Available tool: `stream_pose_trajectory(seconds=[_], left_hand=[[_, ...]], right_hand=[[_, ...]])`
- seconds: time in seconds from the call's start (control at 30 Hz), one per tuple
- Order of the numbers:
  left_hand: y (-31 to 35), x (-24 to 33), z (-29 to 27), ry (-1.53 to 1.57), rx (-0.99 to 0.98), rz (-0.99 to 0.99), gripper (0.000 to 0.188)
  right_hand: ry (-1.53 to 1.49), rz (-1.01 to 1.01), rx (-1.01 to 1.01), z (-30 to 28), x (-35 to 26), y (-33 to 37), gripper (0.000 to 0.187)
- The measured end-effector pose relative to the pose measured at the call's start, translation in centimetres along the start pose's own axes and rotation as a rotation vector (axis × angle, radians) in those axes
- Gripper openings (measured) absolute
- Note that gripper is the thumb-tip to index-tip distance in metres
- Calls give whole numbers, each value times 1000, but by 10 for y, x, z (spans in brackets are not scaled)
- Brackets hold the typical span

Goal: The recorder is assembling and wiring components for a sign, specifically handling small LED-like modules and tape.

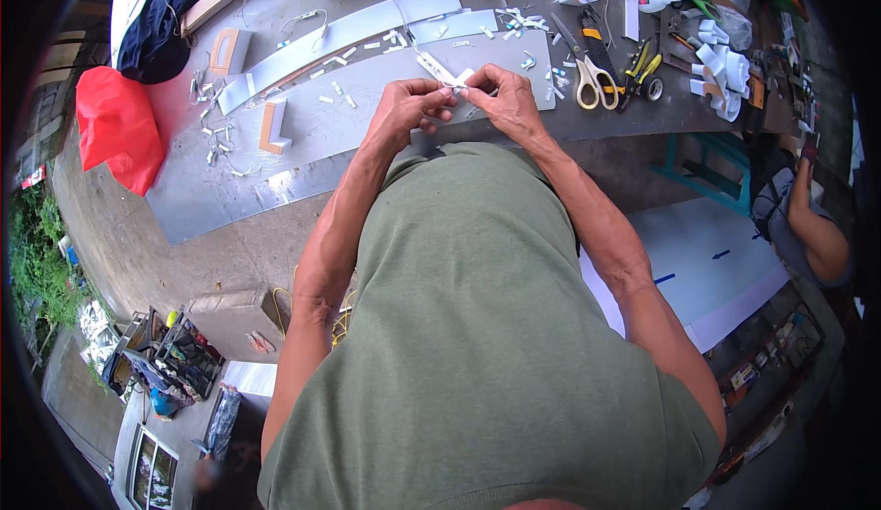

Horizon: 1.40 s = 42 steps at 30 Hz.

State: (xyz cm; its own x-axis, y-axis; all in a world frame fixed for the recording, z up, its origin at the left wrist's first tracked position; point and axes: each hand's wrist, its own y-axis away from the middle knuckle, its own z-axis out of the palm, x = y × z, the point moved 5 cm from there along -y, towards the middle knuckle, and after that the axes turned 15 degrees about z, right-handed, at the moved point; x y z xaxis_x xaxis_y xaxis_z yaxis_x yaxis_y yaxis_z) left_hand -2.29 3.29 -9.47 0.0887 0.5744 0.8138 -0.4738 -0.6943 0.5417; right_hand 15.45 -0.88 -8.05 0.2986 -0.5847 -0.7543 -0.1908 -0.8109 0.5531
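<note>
My left hand [409, 109] and my right hand [508, 105] meet over the near edge of the metal work table. Thumb and forefinger of each are pinched together, fingertips almost touching. Between them is a thin white wire end, partly covered by the fingers. Just beyond the fingertips lies a slim white piece [434, 67], from which a pale cable [396, 5] runs toward the far side. Small white modules [338, 88] are scattered left of my hands, and more small white pieces [525, 22] lie to the right.
Scissors [587, 85], a yellow-handled cutter [635, 74] and a tape roll [652, 88] lie at right. White strips [725, 79] are heaped beyond them. Long pale strips [340, 42] cross the table. A red bag [119, 125] sits at left. Another person's arm [808, 216] shows far right.
</note>
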Motion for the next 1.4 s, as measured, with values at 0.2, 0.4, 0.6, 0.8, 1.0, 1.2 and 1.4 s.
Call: stream_pose_trajectory(seconds=[0.2,0.4,0.6,0.8,1.0,1.2,1.4], left_hand=[[-2,-11,2,83,-5,-25,28],[-7,-16,-2,59,-9,65,22],[-8,-18,-1,27,-22,140,18],[-10,-18,-1,10,-60,142,17],[-12,-23,-2,24,-85,149,17],[-12,-22,1,71,-85,113,17],[-8,-16,1,114,-6,7,15]], right_hand=[[-9,-8,-47,3,2,0,18],[24,-6,-102,7,0,2,21],[28,36,-139,10,8,-3,23],[23,79,-192,10,12,-8,21],[-46,275,-281,8,6,-5,19],[86,179,-79,4,15,-6,16],[557,-277,441,-38,2,9,14]])
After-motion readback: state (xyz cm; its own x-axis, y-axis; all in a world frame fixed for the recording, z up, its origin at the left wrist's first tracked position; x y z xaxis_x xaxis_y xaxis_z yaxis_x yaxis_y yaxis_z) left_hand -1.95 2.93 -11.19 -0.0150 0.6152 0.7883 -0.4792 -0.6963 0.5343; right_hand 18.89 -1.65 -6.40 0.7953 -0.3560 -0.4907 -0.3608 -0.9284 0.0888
